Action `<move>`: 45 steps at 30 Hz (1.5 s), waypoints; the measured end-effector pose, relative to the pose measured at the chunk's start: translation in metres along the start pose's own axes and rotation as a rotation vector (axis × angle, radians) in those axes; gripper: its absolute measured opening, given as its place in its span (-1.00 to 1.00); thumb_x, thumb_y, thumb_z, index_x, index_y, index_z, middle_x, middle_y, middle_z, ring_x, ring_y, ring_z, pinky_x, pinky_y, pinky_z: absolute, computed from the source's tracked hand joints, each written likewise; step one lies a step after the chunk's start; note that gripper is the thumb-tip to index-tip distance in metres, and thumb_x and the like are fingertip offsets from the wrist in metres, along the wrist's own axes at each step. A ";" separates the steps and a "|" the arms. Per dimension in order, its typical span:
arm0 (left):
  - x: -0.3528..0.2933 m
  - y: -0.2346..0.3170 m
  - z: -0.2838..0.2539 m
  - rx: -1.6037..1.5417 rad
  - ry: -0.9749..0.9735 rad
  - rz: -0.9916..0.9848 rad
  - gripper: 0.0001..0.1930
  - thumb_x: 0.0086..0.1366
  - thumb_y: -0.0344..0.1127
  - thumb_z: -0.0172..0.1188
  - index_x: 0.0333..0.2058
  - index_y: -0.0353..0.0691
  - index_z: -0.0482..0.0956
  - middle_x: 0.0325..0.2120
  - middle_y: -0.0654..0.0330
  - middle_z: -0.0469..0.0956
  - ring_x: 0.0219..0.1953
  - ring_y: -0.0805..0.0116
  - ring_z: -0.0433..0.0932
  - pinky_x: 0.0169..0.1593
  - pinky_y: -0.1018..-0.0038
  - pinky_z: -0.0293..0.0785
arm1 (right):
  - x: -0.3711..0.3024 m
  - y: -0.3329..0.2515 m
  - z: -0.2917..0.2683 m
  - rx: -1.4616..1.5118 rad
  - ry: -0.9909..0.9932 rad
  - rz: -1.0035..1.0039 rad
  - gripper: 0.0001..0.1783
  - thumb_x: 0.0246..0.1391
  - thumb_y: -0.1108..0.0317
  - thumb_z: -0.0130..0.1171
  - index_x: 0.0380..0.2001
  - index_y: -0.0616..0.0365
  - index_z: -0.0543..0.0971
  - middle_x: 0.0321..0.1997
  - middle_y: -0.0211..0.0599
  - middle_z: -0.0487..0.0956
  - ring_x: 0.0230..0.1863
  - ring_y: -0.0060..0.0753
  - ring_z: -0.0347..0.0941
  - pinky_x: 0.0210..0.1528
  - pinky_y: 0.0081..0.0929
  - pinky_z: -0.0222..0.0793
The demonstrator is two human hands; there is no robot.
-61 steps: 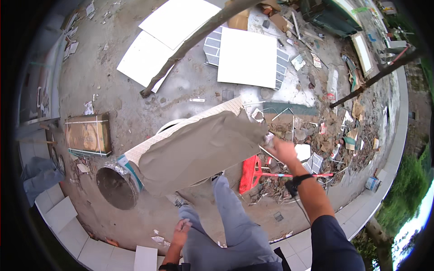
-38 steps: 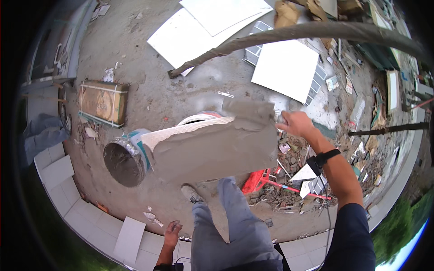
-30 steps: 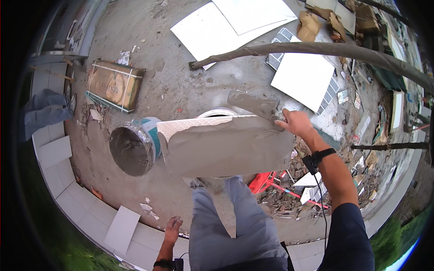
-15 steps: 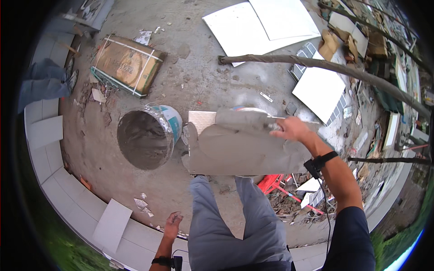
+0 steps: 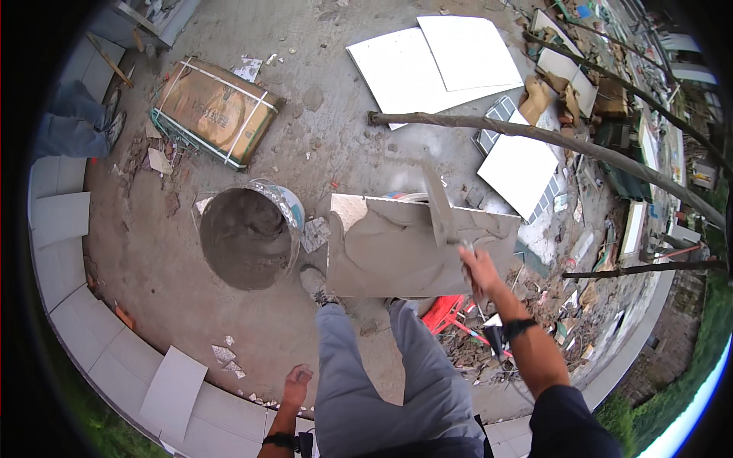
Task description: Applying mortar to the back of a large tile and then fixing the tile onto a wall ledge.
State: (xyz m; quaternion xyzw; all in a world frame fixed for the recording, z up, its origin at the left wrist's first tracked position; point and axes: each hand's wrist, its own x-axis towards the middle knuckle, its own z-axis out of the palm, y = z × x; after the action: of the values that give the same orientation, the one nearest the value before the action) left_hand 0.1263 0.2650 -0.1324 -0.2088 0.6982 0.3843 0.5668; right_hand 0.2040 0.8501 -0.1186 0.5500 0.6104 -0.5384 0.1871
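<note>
Right hand (image 5: 479, 272) has its fingers wrapped round the trowel (image 5: 439, 204) over the tile (image 5: 347, 211) mid-frame; left hand (image 5: 297, 383) hangs lower left, loosely curled, empty. I'd tilt the blade shallow, dragging mortar (image 5: 389, 248) into that bare upper-left corner.

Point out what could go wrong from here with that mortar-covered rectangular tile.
Wet-looking grey mortar reaches the near edge of the pale rectangular tile, so some might drip onto the grey shoe close by.

A round whitish rim shows behind the tile; if that is its only support, pressing the flat, mortar-coated trowel down near an end could tip it.

The red long-handled tool lies beside the feet, perhaps a trip hazard.
</note>
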 end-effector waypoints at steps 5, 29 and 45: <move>0.018 0.027 -0.014 0.061 -0.010 0.122 -0.69 0.30 -0.33 0.14 -0.02 -0.31 0.49 -0.26 0.25 0.56 -0.20 0.48 0.48 -0.04 0.53 0.40 | -0.035 0.009 0.061 0.427 -0.055 0.180 -0.48 0.19 -0.14 0.07 -0.64 0.01 0.31 -0.82 -0.45 0.29 -0.86 -0.53 0.22 -0.84 -0.48 0.06; 0.019 -0.049 -0.065 -0.036 -0.065 0.092 -0.72 0.30 -0.30 0.11 -0.05 -0.24 0.51 -0.34 0.21 0.60 -0.30 0.48 0.53 -0.20 0.55 0.43 | -0.079 -0.012 0.240 0.679 -0.043 0.146 -0.55 0.23 -0.16 0.01 -0.48 -0.01 0.34 -0.71 -0.46 0.37 -0.79 -0.58 0.25 -0.75 -0.59 0.13; 0.017 -0.062 -0.085 -0.016 -0.009 0.035 -0.76 0.32 -0.29 0.12 -0.08 -0.23 0.52 -0.37 0.28 0.58 -0.32 0.53 0.49 -0.22 0.57 0.40 | -0.060 0.048 0.148 -0.578 0.066 -0.206 -0.37 0.09 -0.20 0.11 -0.30 0.29 0.48 -0.44 0.15 0.57 -0.28 0.22 0.53 -0.25 0.00 0.40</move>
State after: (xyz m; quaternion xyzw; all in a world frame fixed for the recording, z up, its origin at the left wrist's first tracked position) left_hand 0.1129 0.1635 -0.1618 -0.1995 0.6961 0.4007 0.5613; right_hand 0.2116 0.6850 -0.1425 0.4263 0.7966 -0.3405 0.2602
